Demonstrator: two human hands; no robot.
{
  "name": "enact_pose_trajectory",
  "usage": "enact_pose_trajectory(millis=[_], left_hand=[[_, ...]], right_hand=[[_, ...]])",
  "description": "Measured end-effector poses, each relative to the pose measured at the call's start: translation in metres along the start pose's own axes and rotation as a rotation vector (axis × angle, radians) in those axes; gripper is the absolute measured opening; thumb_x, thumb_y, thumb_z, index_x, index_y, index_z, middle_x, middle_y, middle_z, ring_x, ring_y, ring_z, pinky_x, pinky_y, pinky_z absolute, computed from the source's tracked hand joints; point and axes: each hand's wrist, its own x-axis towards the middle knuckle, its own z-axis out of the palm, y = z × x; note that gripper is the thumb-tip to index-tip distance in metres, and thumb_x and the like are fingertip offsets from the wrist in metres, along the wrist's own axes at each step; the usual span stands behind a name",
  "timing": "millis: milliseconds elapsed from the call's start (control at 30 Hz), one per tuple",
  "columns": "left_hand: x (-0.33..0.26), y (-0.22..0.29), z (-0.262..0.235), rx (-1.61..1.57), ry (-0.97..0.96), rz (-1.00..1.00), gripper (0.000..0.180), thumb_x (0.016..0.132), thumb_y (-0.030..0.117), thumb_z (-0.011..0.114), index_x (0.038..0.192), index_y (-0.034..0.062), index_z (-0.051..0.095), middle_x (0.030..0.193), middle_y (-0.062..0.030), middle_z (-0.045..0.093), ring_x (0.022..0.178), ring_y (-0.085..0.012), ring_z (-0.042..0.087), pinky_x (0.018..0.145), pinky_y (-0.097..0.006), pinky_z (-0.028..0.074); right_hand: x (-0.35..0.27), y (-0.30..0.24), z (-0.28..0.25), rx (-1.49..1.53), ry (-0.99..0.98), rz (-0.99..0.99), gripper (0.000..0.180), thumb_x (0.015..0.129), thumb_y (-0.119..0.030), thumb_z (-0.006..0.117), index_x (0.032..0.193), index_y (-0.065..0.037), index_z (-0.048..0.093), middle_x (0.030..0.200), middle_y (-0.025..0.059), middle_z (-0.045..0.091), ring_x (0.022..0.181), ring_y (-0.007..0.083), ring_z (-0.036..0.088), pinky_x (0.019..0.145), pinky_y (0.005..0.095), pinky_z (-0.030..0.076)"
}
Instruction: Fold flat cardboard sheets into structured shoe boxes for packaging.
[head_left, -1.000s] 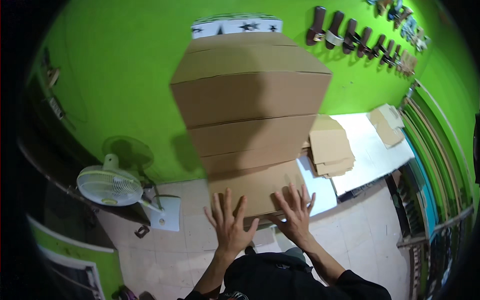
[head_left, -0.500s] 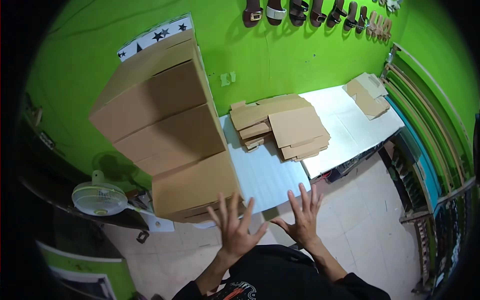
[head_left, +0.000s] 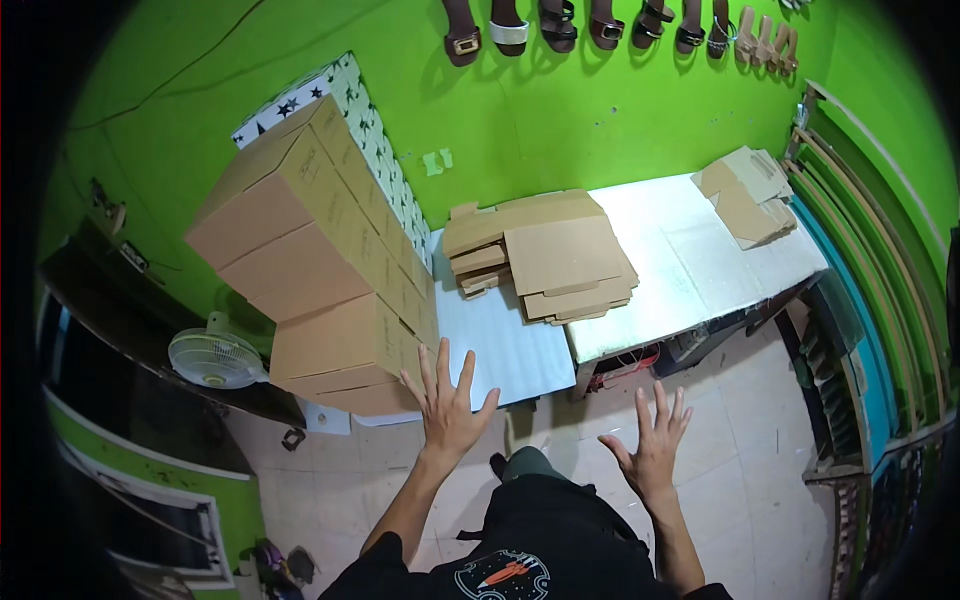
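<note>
My left hand [head_left: 447, 402] is spread open, fingers apart, over the near edge of a white table [head_left: 510, 345], close to the bottom of a tall stack of brown cardboard boxes [head_left: 320, 280]. It holds nothing. My right hand [head_left: 651, 441] is also open and empty, hovering above the tiled floor in front of the table. A pile of flat folded cardboard sheets [head_left: 545, 255] lies on the table beyond my hands. A smaller pile of flat cardboard pieces [head_left: 748, 192] sits at the table's far right end.
A white box with a star pattern [head_left: 350, 110] stands behind the stack against the green wall. Several sandals [head_left: 560, 25] hang on the wall above. A white electric fan [head_left: 213, 357] stands at the left. Green shelving [head_left: 880, 270] runs along the right.
The view has swung right: the box stack moved from the centre to the left, the table came into the middle. Both hands have come off the boxes and spread apart.
</note>
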Motion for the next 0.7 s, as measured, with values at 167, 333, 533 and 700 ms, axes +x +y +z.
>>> enact_pose_trajectory(millis=[167, 333, 533, 700], left_hand=[[-0.006, 0.025, -0.013, 0.024, 0.015, 0.034, 0.066, 0.082, 0.041, 0.075, 0.139, 0.0103, 0.059, 0.161, -0.0193, 0.029, 0.15, -0.0484, 0.015, 0.111, -0.078, 0.005], [-0.04, -0.026, -0.052, 0.146, 0.042, -0.104, 0.067, 0.08, 0.04, 0.077, 0.14, 0.0157, 0.059, 0.16, -0.0177, 0.033, 0.15, -0.0485, 0.015, 0.111, -0.078, 0.003], [-0.072, -0.141, -0.1, 0.242, 0.142, -0.277, 0.085, 0.073, 0.033, 0.085, 0.149, 0.0218, 0.049, 0.163, -0.0135, 0.029, 0.151, -0.0461, 0.014, 0.115, -0.074, 0.006], [-0.077, -0.253, -0.12, 0.246, 0.18, -0.326, 0.085, 0.074, 0.026, 0.085, 0.15, 0.0186, 0.047, 0.165, -0.0123, 0.025, 0.152, -0.044, 0.014, 0.117, -0.07, 0.009]], right_hand=[[0.022, -0.018, 0.007, 0.14, 0.025, -0.129, 0.09, 0.079, -0.042, 0.082, 0.153, -0.012, 0.04, 0.158, 0.02, 0.031, 0.148, 0.0506, 0.02, 0.113, 0.0727, 0.016], [0.043, -0.06, 0.038, 0.236, -0.027, -0.319, 0.084, 0.082, -0.045, 0.079, 0.151, -0.014, 0.042, 0.156, 0.0222, 0.031, 0.145, 0.0518, 0.023, 0.111, 0.074, 0.019], [0.075, -0.172, 0.085, 0.405, -0.11, -0.562, 0.082, 0.08, -0.028, 0.083, 0.151, -0.016, 0.043, 0.158, 0.0215, 0.029, 0.146, 0.0518, 0.022, 0.113, 0.0655, 0.029], [0.119, -0.26, 0.131, 0.408, -0.168, -0.703, 0.073, 0.087, -0.012, 0.073, 0.152, -0.018, 0.04, 0.16, 0.0212, 0.026, 0.147, 0.0504, 0.021, 0.115, 0.0592, 0.032]])
